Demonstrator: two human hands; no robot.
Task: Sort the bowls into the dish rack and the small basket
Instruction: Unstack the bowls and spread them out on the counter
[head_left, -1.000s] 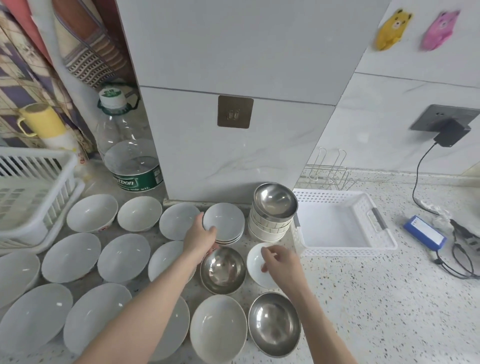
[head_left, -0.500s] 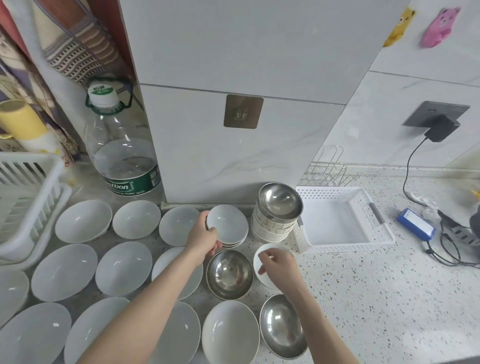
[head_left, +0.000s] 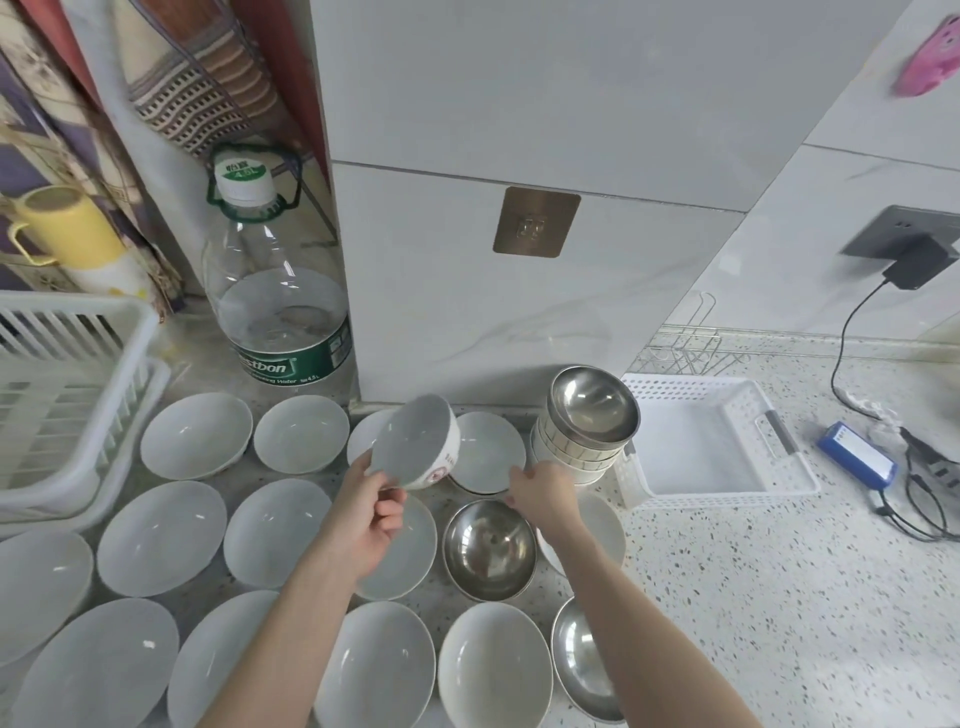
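My left hand (head_left: 371, 512) holds a small white bowl (head_left: 415, 448) by its rim, lifted and tilted above the counter. My right hand (head_left: 543, 493) reaches to the stacked small white bowls (head_left: 485, 460) behind a steel bowl (head_left: 490, 550), fingers at their rim; whether it grips them I cannot tell. A stack of white bowls topped by a steel bowl (head_left: 592, 410) stands beside the small white basket (head_left: 727, 486). Several wide white bowls (head_left: 161, 538) cover the counter at left. The white dish rack (head_left: 67, 395) sits at the far left.
A large water bottle (head_left: 278, 306) stands at the back beside a tiled pillar (head_left: 519, 312). A yellow cup (head_left: 67, 228) is behind the rack. A blue device (head_left: 857, 462) with cables and a plugged charger (head_left: 914, 267) lie at right. A wire rack (head_left: 685, 353) stands behind the basket.
My left hand has lifted a small white bowl off the stack and tilted it. My right hand moved from the small bowl in front up to the stack's rim.
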